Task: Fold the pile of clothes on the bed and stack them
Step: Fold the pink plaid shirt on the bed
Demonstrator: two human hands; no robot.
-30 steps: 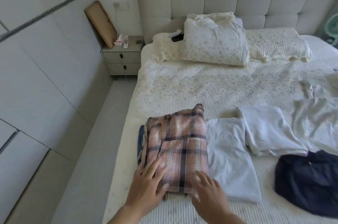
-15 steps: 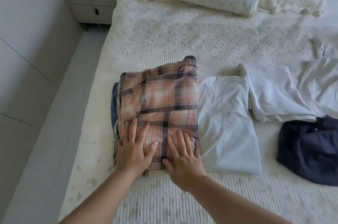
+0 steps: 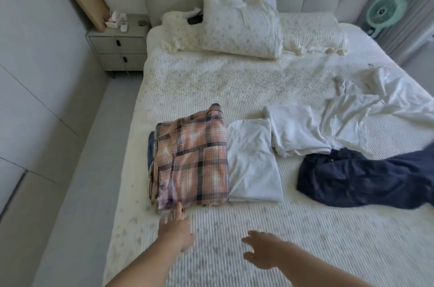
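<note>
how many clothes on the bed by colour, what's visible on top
plaid pink: 1, folded shirt topping the stack
white or pale: 4, two folded, two unfolded
dark navy: 1, unfolded
total: 6, not counting layers hidden under the plaid

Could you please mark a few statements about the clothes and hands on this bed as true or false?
1. The plaid shirt lies folded on top of a stack. True.
2. The right hand grips the dark navy garment. False: it hovers open above the bed, holding nothing.
3. A folded white garment lies right beside the plaid shirt. True.
4. The dark navy garment is neatly folded. False: it lies spread out and rumpled.
5. The left hand has its fingertips at the near edge of the plaid shirt. True.
</note>
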